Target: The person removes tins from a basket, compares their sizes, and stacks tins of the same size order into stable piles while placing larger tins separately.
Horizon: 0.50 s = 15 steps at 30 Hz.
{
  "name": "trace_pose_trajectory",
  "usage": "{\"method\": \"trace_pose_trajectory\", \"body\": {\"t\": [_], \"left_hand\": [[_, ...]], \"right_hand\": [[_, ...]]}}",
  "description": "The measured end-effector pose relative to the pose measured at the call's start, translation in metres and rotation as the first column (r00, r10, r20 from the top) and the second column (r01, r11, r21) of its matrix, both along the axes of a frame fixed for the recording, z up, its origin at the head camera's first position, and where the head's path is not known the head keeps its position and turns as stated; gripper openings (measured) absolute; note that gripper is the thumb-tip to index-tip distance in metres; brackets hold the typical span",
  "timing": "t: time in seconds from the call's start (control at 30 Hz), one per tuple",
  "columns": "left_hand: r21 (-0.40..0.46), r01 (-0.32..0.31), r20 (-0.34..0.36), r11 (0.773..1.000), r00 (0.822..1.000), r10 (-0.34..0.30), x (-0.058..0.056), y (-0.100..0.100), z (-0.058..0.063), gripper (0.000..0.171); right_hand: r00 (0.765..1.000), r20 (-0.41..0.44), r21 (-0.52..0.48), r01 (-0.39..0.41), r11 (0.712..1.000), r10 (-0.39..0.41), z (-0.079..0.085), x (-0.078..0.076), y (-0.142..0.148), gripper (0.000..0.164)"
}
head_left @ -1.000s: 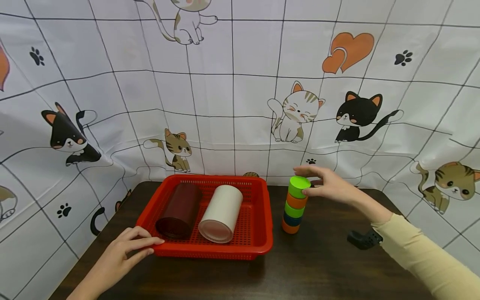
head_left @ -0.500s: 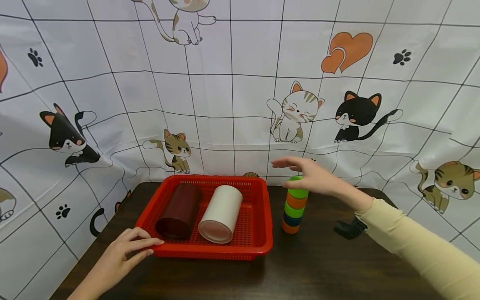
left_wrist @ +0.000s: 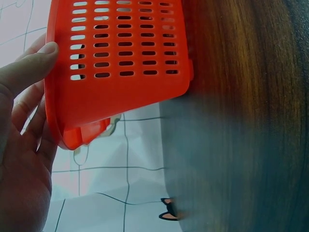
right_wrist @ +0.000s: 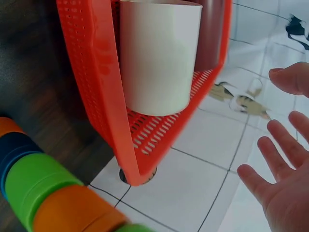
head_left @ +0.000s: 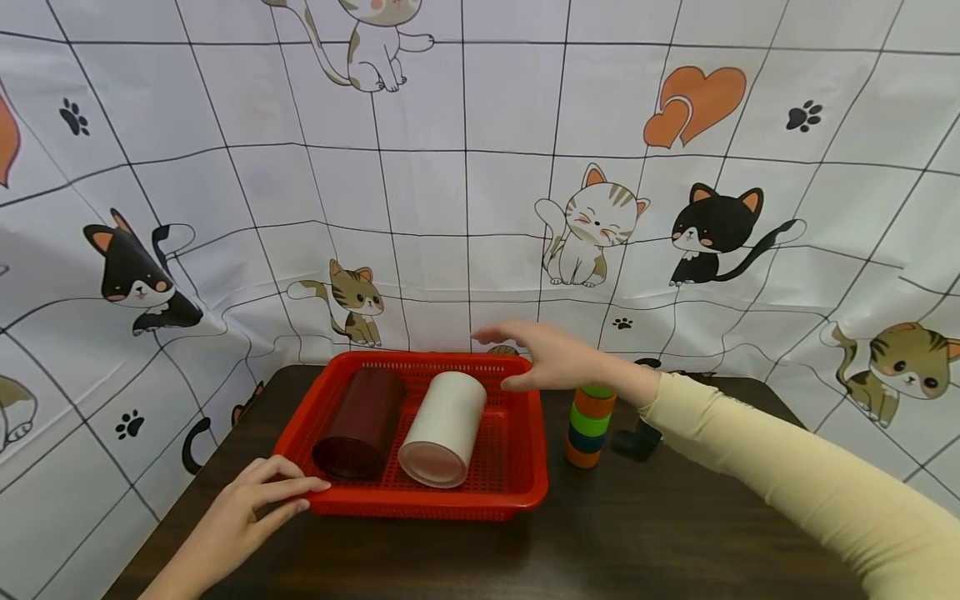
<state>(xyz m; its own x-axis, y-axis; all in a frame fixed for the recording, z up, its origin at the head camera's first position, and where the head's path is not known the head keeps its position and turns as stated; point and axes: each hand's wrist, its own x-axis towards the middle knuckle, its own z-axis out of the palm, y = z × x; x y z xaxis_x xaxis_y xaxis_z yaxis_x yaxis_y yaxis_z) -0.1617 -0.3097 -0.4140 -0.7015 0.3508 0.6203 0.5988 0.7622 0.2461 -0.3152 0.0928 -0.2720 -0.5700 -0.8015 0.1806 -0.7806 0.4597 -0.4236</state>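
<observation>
My left hand (head_left: 243, 508) holds the near-left corner of a red perforated plastic basket (head_left: 427, 501); in the left wrist view its thumb (left_wrist: 36, 65) lies against the outer side of the rim, fingers behind. Inside the basket lie a dark maroon cylinder (head_left: 362, 422) on the left and a white cylinder (head_left: 444, 427) beside it, both on their sides. Above the basket's far right edge hovers my right hand (head_left: 555, 358), fingers spread and holding nothing. Right of the basket stands a stack of green, orange and dark blue round pieces (head_left: 588, 427), its top partly hidden by the right wrist.
Everything stands on a dark wooden table (head_left: 600, 533). A white sheet (head_left: 420, 192) with a grid and cat prints hangs behind it and along the sides. A black device (head_left: 637, 440) shows beneath the right wrist.
My right hand has moved left from around the top of the stack to above the basket's right edge. The stack stays standing; the left hand, basket and cylinders have not moved.
</observation>
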Motion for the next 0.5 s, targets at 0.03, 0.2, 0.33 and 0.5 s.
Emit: {"method": "trace_pose_trajectory", "body": {"t": [0.03,0.2,0.33,0.5], "left_hand": [[0.001,0.002,0.0,1.0,1.0,-0.002,0.0,0.0,0.0,0.052],[0.006,0.011,-0.008,1.0,1.0,-0.011,0.001,0.0,0.0,0.053],[0.002,0.003,-0.002,1.0,1.0,-0.003,0.001,-0.001,0.0,0.051],[-0.001,-0.012,0.006,1.0,1.0,0.012,0.001,-0.001,0.0,0.05]], "right_hand": [[1.0,0.0,0.008,-0.009,1.0,0.009,-0.001,0.0,-0.004,0.067],[0.997,-0.009,0.059,-0.074,0.996,0.075,-0.01,-0.003,-0.026,0.074],[0.991,-0.015,0.123,-0.129,0.984,0.131,-0.015,-0.004,-0.041,0.079],[0.985,0.01,0.226,-0.171,0.959,0.174,-0.021,-0.005,-0.06,0.083]]}}
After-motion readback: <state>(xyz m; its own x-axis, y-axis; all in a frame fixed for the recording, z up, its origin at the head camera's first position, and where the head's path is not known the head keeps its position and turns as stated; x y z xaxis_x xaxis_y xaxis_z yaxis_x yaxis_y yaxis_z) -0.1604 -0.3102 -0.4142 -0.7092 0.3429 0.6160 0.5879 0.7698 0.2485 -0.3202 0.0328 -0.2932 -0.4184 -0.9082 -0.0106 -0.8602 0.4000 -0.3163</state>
